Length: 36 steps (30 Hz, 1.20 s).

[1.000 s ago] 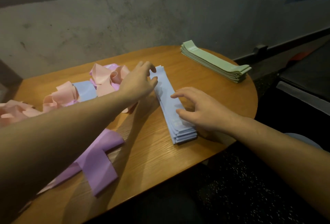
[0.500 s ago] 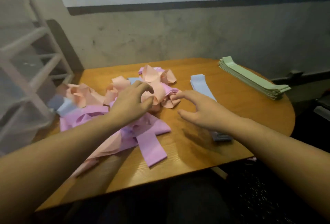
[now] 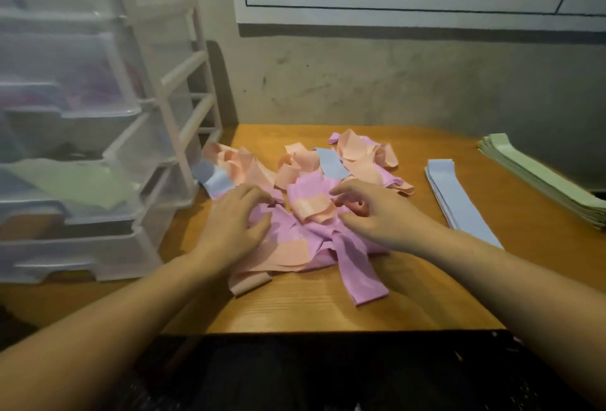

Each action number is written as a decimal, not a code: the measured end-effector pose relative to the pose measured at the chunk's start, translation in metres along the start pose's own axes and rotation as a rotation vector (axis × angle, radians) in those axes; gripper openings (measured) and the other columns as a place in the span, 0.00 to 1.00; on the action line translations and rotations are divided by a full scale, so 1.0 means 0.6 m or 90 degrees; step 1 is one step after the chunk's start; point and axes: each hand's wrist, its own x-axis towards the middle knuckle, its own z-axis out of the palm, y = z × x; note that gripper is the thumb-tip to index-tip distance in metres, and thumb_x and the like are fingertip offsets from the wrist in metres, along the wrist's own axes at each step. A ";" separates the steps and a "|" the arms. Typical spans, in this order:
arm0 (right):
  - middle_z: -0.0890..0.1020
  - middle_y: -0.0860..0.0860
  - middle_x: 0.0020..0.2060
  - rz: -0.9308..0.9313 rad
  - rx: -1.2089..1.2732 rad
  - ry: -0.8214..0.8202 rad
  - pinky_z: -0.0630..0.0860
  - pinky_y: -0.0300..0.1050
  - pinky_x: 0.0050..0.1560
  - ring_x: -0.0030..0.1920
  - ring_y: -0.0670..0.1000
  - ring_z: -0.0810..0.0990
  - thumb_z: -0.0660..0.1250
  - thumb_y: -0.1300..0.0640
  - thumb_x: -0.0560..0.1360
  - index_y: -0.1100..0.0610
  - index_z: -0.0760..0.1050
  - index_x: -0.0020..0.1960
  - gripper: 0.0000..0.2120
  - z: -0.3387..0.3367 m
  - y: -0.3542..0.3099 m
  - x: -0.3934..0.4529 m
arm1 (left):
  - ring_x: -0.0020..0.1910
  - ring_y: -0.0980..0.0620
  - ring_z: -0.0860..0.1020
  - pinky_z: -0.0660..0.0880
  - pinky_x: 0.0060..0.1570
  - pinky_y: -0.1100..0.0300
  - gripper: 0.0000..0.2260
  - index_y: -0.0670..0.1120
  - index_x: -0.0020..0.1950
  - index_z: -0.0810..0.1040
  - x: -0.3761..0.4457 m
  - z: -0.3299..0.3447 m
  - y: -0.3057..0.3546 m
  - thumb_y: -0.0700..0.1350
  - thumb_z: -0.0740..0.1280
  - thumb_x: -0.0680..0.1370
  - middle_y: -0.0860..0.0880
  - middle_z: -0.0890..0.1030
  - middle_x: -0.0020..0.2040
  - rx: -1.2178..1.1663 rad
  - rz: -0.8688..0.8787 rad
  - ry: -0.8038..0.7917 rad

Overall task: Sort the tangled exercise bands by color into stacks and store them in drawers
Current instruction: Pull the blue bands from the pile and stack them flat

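Both hands have moved onto the tangled bands (image 3: 314,213): left hand (image 3: 229,227) and right hand (image 3: 377,213) fingers loosely spread; blue stack (image 3: 459,200) and green stack (image 3: 541,181) done at right, pink, peach unsorted.

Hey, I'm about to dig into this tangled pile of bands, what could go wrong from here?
1. Pink, peach and blue bands are knotted in the tangled pile; tugging one from under your left hand may drag the others.
2. The blue stack lies just beyond your right hand; your forearm may knock it askew.
3. One pink band trails toward the table edge and may slip off.
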 end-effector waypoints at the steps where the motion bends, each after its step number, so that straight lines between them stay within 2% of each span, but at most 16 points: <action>1: 0.80 0.43 0.60 0.000 0.001 0.011 0.76 0.39 0.60 0.59 0.41 0.77 0.67 0.52 0.77 0.44 0.73 0.67 0.18 0.006 -0.004 0.006 | 0.58 0.54 0.74 0.72 0.61 0.53 0.08 0.53 0.57 0.78 -0.007 -0.003 -0.005 0.48 0.69 0.78 0.55 0.77 0.58 0.011 -0.010 0.000; 4: 0.80 0.43 0.56 -0.003 0.003 0.025 0.77 0.45 0.59 0.56 0.42 0.77 0.66 0.52 0.77 0.44 0.75 0.65 0.16 0.021 -0.016 0.025 | 0.62 0.55 0.73 0.70 0.63 0.55 0.09 0.53 0.59 0.78 -0.018 -0.004 -0.013 0.48 0.68 0.79 0.55 0.77 0.61 0.027 -0.005 -0.018; 9: 0.81 0.42 0.55 -0.023 -0.003 0.034 0.74 0.42 0.59 0.57 0.42 0.77 0.64 0.55 0.78 0.45 0.77 0.62 0.14 0.043 -0.030 0.060 | 0.66 0.56 0.71 0.68 0.69 0.54 0.10 0.53 0.62 0.77 0.013 0.014 0.007 0.51 0.64 0.81 0.55 0.75 0.67 0.005 0.064 -0.056; 11: 0.81 0.41 0.54 -0.018 0.005 0.053 0.73 0.38 0.59 0.55 0.40 0.77 0.63 0.58 0.78 0.45 0.77 0.61 0.14 0.046 -0.026 0.077 | 0.64 0.54 0.72 0.70 0.65 0.55 0.10 0.52 0.61 0.77 0.038 0.026 0.021 0.51 0.64 0.81 0.54 0.76 0.66 -0.005 0.088 -0.056; 13: 0.81 0.41 0.52 -0.003 0.012 0.067 0.72 0.31 0.55 0.52 0.39 0.77 0.62 0.60 0.79 0.47 0.78 0.61 0.15 0.044 -0.018 0.093 | 0.60 0.51 0.74 0.71 0.60 0.54 0.10 0.51 0.60 0.77 0.065 0.038 0.029 0.50 0.64 0.80 0.51 0.78 0.62 -0.022 0.102 -0.048; 14: 0.81 0.43 0.53 0.005 0.016 0.075 0.72 0.31 0.55 0.52 0.39 0.77 0.62 0.62 0.79 0.48 0.78 0.61 0.15 0.042 -0.013 0.101 | 0.59 0.49 0.75 0.71 0.60 0.53 0.10 0.50 0.60 0.77 0.079 0.045 0.030 0.50 0.64 0.80 0.51 0.79 0.61 -0.023 0.107 -0.043; 15: 0.82 0.44 0.53 0.012 0.023 0.084 0.73 0.34 0.57 0.54 0.41 0.78 0.62 0.62 0.79 0.49 0.78 0.61 0.15 0.040 -0.007 0.110 | 0.59 0.49 0.74 0.69 0.61 0.53 0.11 0.50 0.60 0.78 0.091 0.052 0.029 0.50 0.64 0.80 0.50 0.79 0.60 -0.014 0.114 -0.039; 17: 0.82 0.46 0.53 0.031 0.026 0.102 0.75 0.40 0.58 0.55 0.44 0.79 0.61 0.64 0.78 0.50 0.78 0.61 0.16 0.035 0.007 0.128 | 0.60 0.50 0.73 0.62 0.72 0.52 0.13 0.49 0.60 0.78 0.114 0.069 0.026 0.53 0.61 0.81 0.50 0.79 0.58 0.024 0.140 -0.046; 19: 0.82 0.47 0.53 0.054 0.035 0.109 0.73 0.36 0.56 0.54 0.44 0.79 0.61 0.65 0.78 0.49 0.78 0.59 0.16 0.028 0.026 0.149 | 0.60 0.50 0.73 0.55 0.76 0.47 0.15 0.49 0.59 0.78 0.133 0.085 0.023 0.55 0.57 0.81 0.51 0.80 0.56 0.066 0.171 -0.064; 21: 0.82 0.48 0.53 0.075 0.059 0.109 0.74 0.37 0.58 0.56 0.46 0.79 0.61 0.67 0.77 0.47 0.76 0.56 0.18 0.021 0.043 0.171 | 0.60 0.50 0.73 0.57 0.74 0.44 0.17 0.50 0.60 0.78 0.144 0.101 0.020 0.55 0.55 0.81 0.51 0.80 0.57 0.072 0.182 -0.088; 23: 0.82 0.49 0.52 0.093 0.071 0.106 0.76 0.42 0.58 0.57 0.48 0.80 0.61 0.68 0.77 0.48 0.75 0.57 0.18 0.016 0.056 0.192 | 0.60 0.51 0.71 0.58 0.71 0.46 0.16 0.51 0.61 0.78 0.146 0.116 0.017 0.55 0.55 0.82 0.52 0.80 0.59 0.056 0.179 -0.127; 26: 0.81 0.48 0.52 0.110 0.047 0.096 0.73 0.38 0.53 0.57 0.48 0.79 0.63 0.68 0.77 0.50 0.76 0.60 0.17 0.019 0.076 0.216 | 0.62 0.51 0.70 0.58 0.70 0.47 0.13 0.52 0.61 0.78 0.145 0.135 0.010 0.53 0.57 0.84 0.53 0.80 0.60 0.024 0.163 -0.142; 30: 0.81 0.50 0.56 0.131 -0.001 0.067 0.73 0.41 0.53 0.57 0.49 0.78 0.65 0.62 0.79 0.50 0.76 0.61 0.14 0.029 0.106 0.239 | 0.55 0.48 0.75 0.70 0.59 0.47 0.12 0.48 0.56 0.80 0.145 0.141 0.002 0.51 0.60 0.83 0.49 0.82 0.54 -0.046 0.138 -0.122; 34: 0.81 0.52 0.60 0.184 -0.048 0.069 0.71 0.42 0.53 0.58 0.52 0.79 0.69 0.53 0.78 0.54 0.76 0.67 0.18 0.039 0.138 0.243 | 0.50 0.48 0.76 0.71 0.54 0.48 0.10 0.47 0.53 0.80 0.145 0.140 0.004 0.50 0.61 0.82 0.49 0.82 0.50 -0.060 0.129 -0.088; 36: 0.81 0.53 0.60 0.184 -0.041 0.087 0.72 0.42 0.54 0.58 0.53 0.79 0.71 0.52 0.78 0.58 0.77 0.67 0.20 0.050 0.147 0.240 | 0.49 0.49 0.75 0.70 0.52 0.49 0.10 0.47 0.52 0.79 0.146 0.139 0.006 0.50 0.61 0.82 0.49 0.82 0.49 -0.066 0.122 -0.084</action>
